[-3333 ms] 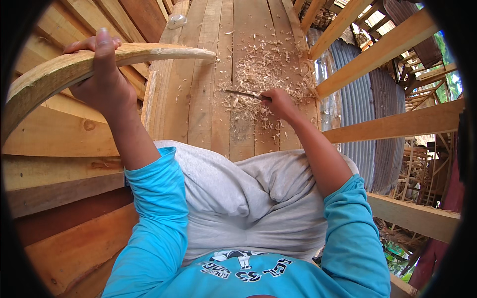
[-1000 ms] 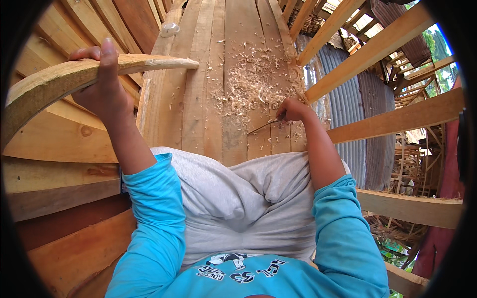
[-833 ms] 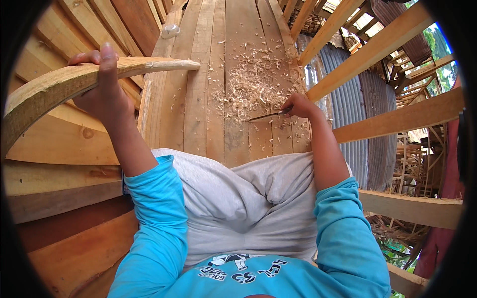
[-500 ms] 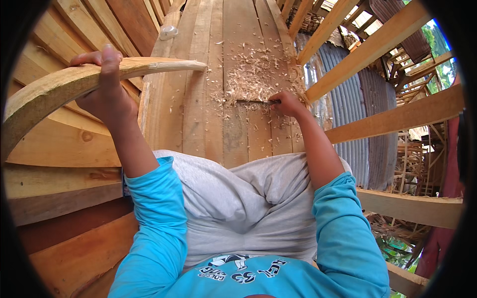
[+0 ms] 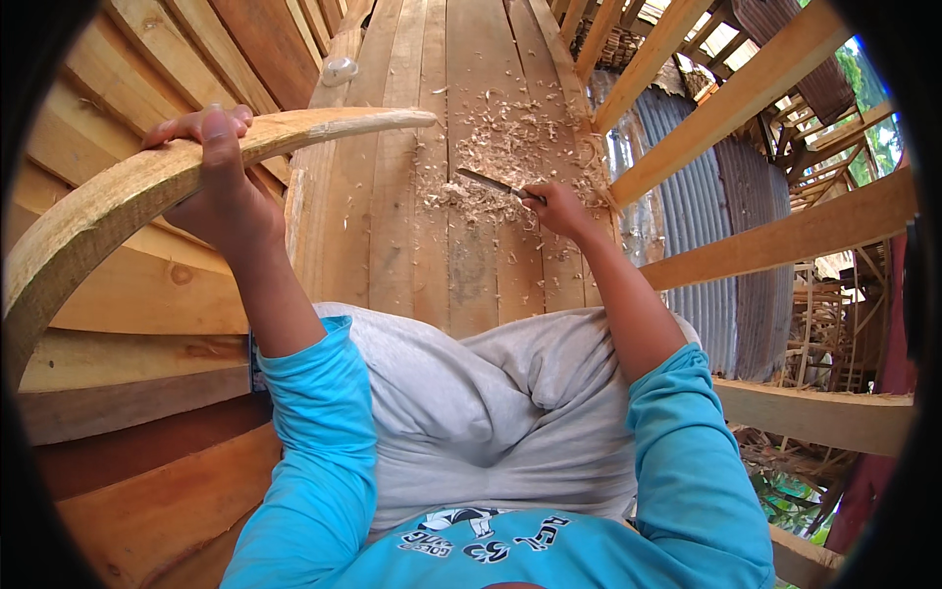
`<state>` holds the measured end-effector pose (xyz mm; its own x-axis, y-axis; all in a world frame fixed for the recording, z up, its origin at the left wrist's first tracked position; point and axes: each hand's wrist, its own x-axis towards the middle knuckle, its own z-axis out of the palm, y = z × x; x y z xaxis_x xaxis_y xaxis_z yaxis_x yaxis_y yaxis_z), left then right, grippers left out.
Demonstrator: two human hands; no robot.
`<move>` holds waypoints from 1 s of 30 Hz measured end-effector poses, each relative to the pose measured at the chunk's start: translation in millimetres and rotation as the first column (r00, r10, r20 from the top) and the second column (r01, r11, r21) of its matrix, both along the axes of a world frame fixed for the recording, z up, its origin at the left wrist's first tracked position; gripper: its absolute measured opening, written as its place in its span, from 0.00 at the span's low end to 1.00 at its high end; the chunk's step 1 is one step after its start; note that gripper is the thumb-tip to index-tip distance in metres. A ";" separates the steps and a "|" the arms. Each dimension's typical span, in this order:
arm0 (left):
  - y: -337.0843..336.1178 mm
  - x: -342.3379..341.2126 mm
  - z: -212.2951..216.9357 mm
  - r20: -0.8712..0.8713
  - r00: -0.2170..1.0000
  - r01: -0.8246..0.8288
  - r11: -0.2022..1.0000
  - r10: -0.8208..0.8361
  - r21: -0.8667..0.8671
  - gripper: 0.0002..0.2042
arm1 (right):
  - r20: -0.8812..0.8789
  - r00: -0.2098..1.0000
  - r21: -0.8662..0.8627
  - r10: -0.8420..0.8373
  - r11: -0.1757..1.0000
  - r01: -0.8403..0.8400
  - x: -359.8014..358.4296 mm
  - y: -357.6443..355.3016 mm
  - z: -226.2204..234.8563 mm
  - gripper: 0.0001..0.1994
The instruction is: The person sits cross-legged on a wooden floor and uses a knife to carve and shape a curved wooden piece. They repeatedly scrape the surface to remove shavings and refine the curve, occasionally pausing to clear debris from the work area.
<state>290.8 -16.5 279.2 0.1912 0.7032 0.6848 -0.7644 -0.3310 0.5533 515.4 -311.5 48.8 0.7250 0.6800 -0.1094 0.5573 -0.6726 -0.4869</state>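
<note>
My left hand grips a long curved wooden rib that arcs from the lower left up to a pale tip near the planks. My right hand holds a slim metal blade whose tip points left and lies among a heap of pale wood shavings. The shavings are spread over narrow vertical planks that taper upward. My knees in grey trousers sit between both blue sleeves.
Stacked horizontal boards fill the left side. Bare timber beams cross diagonally on the right, with a corrugated metal sheet behind them. A small clear object rests high on the planks.
My right hand has moved the blade from pointing down-left to lying higher among the shavings, pointing left. My left hand stays on the curved rib.
</note>
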 end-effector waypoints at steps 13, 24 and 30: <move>2.0 -0.3 -0.3 -0.011 1.000 -0.011 0.999 0.011 0.033 0.18 | -0.146 0.956 0.067 0.256 0.966 -0.249 -43.2 27.1 -15.3 0.10; 13.4 -0.7 -8.2 -0.091 0.988 -0.111 0.986 0.123 0.121 0.20 | -0.239 0.875 0.109 0.422 0.907 -0.407 -53.9 34.2 -11.7 0.13; 11.7 1.5 -9.8 -0.074 0.985 -0.146 0.980 0.157 0.132 0.22 | -0.075 0.995 0.145 0.073 0.988 -0.062 -27.3 26.2 -2.0 0.10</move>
